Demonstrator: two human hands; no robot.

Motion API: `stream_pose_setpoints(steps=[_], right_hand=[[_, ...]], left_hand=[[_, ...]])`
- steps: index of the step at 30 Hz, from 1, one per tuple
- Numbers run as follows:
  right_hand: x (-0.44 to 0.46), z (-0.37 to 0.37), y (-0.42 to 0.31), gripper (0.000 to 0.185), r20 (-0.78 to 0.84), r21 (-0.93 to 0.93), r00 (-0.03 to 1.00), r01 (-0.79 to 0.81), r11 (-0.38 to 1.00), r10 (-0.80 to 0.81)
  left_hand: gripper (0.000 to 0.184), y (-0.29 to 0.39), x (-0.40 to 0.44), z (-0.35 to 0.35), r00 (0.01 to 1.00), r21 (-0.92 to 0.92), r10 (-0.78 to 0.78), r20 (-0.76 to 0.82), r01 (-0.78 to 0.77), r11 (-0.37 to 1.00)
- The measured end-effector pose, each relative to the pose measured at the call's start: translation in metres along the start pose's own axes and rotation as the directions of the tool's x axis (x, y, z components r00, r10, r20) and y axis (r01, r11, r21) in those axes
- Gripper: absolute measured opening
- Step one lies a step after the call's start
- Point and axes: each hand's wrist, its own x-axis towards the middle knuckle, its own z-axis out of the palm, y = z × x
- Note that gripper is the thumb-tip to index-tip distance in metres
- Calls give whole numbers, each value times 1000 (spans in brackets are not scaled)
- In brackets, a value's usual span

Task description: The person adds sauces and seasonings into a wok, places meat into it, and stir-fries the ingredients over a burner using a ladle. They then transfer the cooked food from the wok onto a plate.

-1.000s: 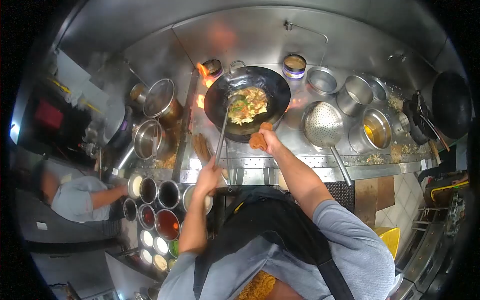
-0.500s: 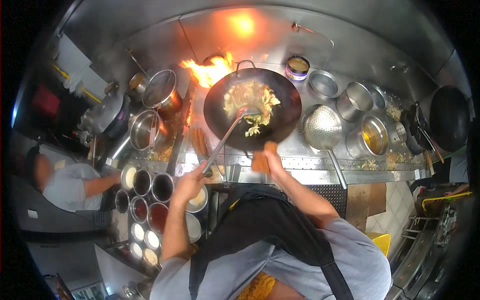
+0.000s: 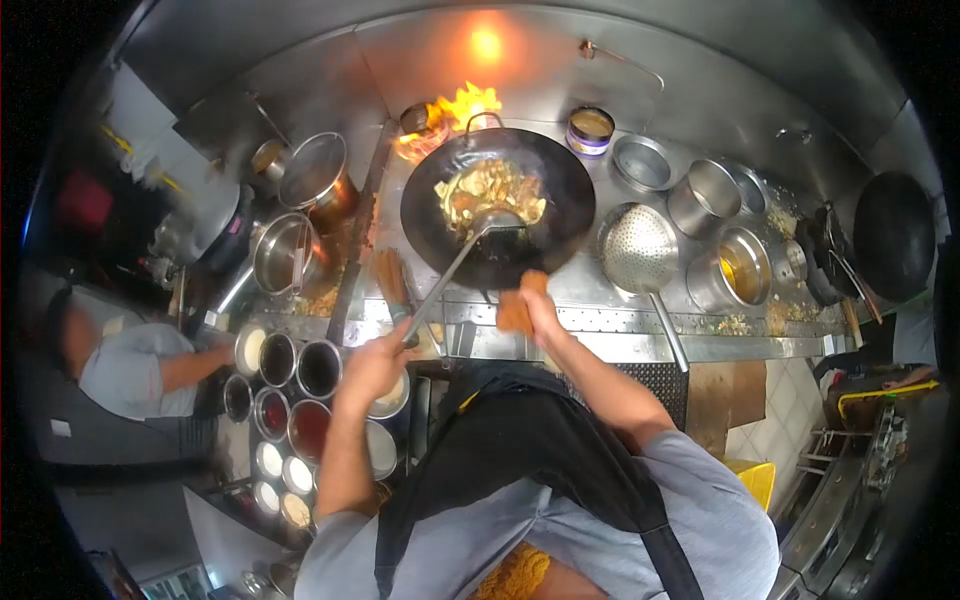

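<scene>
My left hand is wrapped round the long handle of a ladle. The ladle's bowl rests inside a dark wok, at the lower edge of a heap of cooked food. My right hand grips a folded orange-brown cloth at the wok's near edge; the cloth hides whatever part of the wok lies under it. Flames rise behind the wok on its left side.
A perforated strainer and metal pots stand right of the wok. Left are more pots and sauce containers. A bamboo brush lies near the ladle. Another person works at far left.
Flames have grown behind the wok since the first frame. The food has been tossed and now lies heaped nearer the wok's middle. My left hand has moved left and down with the ladle.
</scene>
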Motion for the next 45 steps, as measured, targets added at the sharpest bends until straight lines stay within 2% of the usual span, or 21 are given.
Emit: stream_pose_setpoints(steps=[4,5,7,9,10,11,14,16,18,20,21,22,24,30,32,34,36,38,40,41,45], right_hand=[[14,-83,84,32,125,-194,976,201,960,-179],[16,-91,88,32,201,-276,954,271,922,-221],[-6,-33,28,31,51,85,997,-57,995,53],[34,-6,-1,30,-28,50,1000,3,999,-1],[52,1,-13,31,86,141,995,-52,989,40],[83,-8,-11,33,45,40,995,-87,995,85],[46,-6,0,33,34,33,999,-30,999,28],[5,-28,27,37,49,-66,999,13,998,-10],[31,-79,72,39,33,-85,999,41,996,-38],[37,-96,80,37,170,-389,969,235,891,-181],[30,-70,58,33,87,-120,994,79,990,-68],[5,-22,11,32,41,64,997,-72,995,69],[43,-2,-12,31,19,108,999,-53,993,51],[75,25,-41,26,-86,-9,993,-78,997,77],[92,13,-33,29,-13,-68,990,-141,988,141],[113,4,-24,31,10,-82,988,-154,985,155],[116,3,-22,33,28,-90,986,-160,983,163],[112,5,-30,35,25,-92,979,-201,975,204],[124,-2,-27,35,69,-101,972,-216,971,223],[128,-5,-26,35,114,-108,963,-231,967,243],[115,-3,-25,36,113,-145,967,-213,966,230]], left_hand=[[50,8,-14,14,997,-37,-52,-51,50,998],[50,11,-22,3,996,-125,16,-84,-27,992],[51,13,-33,-20,999,-120,9,-35,-13,993],[52,9,-31,-32,999,-81,-5,53,10,997],[52,9,-23,-29,998,-80,-7,59,12,997],[52,5,-12,-20,1000,-35,3,28,-2,999],[53,2,10,8,1000,27,-12,-16,13,1000],[53,0,13,30,993,-18,-69,-97,67,998],[52,3,5,27,988,-106,-115,-102,105,989],[53,5,-7,11,993,-176,-99,-67,86,981],[55,12,-9,-5,985,-192,-175,9,173,966],[57,10,-11,-15,990,-255,-139,3,135,957],[56,11,-4,-39,973,-263,-192,131,221,939],[58,17,69,-45,947,-283,-303,109,322,904],[58,-11,128,9,983,-281,-134,-124,95,955],[58,-8,183,48,971,-216,-133,-201,88,972],[59,-27,214,93,980,-289,-108,-168,56,956],[59,-25,213,92,987,-364,-76,-141,19,931],[60,-15,173,57,999,-217,16,37,-8,976],[61,-29,159,57,990,-136,107,-89,-119,984],[59,-5,71,-10,998,185,48,-32,-41,982]])
